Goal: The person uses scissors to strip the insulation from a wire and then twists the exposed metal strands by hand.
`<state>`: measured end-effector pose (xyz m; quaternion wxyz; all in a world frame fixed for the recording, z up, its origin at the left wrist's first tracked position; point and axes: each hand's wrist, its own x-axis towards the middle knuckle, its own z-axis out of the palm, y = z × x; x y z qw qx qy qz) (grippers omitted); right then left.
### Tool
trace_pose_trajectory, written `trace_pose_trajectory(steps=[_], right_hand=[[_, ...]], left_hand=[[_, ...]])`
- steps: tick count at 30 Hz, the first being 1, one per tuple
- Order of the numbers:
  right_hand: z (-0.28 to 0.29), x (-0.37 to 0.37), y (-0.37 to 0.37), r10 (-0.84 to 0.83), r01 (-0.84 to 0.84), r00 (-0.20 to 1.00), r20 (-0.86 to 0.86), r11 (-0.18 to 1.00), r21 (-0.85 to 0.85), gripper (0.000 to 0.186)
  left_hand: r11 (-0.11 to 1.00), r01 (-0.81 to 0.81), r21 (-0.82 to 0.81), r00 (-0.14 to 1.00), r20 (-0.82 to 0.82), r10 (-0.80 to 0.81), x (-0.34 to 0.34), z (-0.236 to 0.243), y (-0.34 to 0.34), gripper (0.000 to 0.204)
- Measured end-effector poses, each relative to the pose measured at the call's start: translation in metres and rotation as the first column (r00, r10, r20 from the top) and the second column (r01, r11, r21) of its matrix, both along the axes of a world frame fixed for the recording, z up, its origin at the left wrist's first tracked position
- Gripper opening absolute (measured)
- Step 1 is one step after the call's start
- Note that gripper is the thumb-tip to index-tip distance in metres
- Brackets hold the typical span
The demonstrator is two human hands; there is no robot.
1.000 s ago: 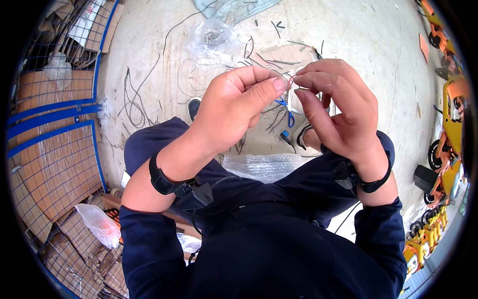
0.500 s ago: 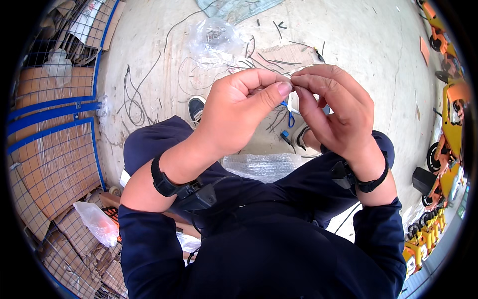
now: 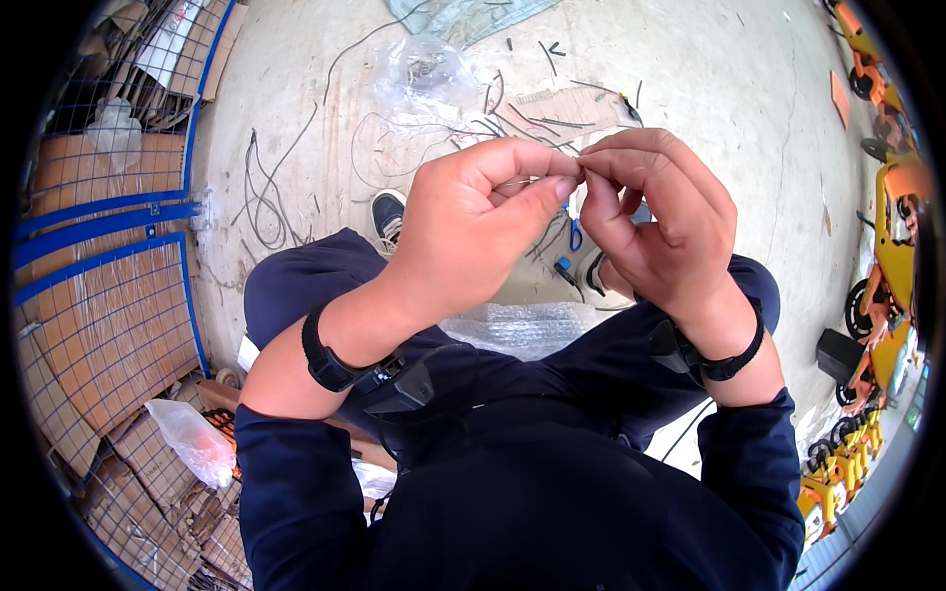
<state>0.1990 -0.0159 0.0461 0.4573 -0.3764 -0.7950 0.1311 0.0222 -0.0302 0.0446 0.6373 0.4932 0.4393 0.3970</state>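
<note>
Since the frame one second earlier, the right hand (image 3: 680,222) has lowered slightly, and its fingertips have closed up against those of the left hand (image 3: 468,222). Positions below are given from the blue-handled scissors (image 3: 575,234) on the floor (image 3: 764,197).

1. Far left of the scissors: a blue mesh cage (image 3: 168,214) with cardboard (image 3: 108,325) behind it. Less far left: a loose dark cable (image 3: 284,231).
2. Left of the scissors and beyond them: a clear plastic bag (image 3: 426,84). Slightly left and nearer the body: a bubble-wrap sheet (image 3: 522,330).
3. Left hand, seen left of the scissors: grip closed, thumb and forefinger pinching the work. This side is best kept still as the anchor, with the pinch close to the working point.
4. Thin wire piece (image 3: 580,175), apparently: held at the meeting fingertips, seen just beyond the scissors and raised off the floor. Most of it is hidden.
5. Right hand, seen right of the scissors: grip apparently closed on the same piece, other fingers bent. Light, short fingertip movements should give the best control; excess pressure could bend fine strands.
6. Far right of the scissors: yellow-and-orange machines (image 3: 897,217)
</note>
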Motion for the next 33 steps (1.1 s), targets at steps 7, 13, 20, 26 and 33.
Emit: trace_pose_trajectory(steps=[7, 13, 20, 26, 33], right_hand=[[0.002, 0.003, 0.002, 0.008, -0.009, 1.0, -0.018, 0.998, -0.059, 0.016], [0.004, 0.002, -0.001, -0.011, 0.0, 0.998, -0.059, 0.984, -0.179, 0.015], [0.005, 0.01, 0.003, -0.02, -0.056, 0.978, -0.207, 0.934, -0.353, 0.01], [0.004, 0.017, 0.004, 0.061, -0.132, 0.976, -0.209, 0.928, -0.349, 0.006], [0.008, 0.019, 0.006, 0.137, -0.152, 0.988, -0.073, 0.948, -0.278, 0.008]], left_hand=[[1.0, 0.012, -0.028, 1.0, 0.003, -0.012, -0.001, 0.002, 0.001, 0.018], [0.998, 0.052, -0.026, 0.999, 0.002, -0.052, -0.004, 0.002, 0.003, 0.016], [0.995, 0.068, -0.067, 0.985, 0.165, -0.056, -0.003, 0.001, 0.003, 0.015], [0.991, 0.083, -0.103, 0.972, 0.226, -0.058, -0.006, 0.003, 0.004, 0.016], [0.986, 0.044, 0.164, 0.989, -0.148, -0.019, -0.003, 0.002, -0.001, 0.016]])
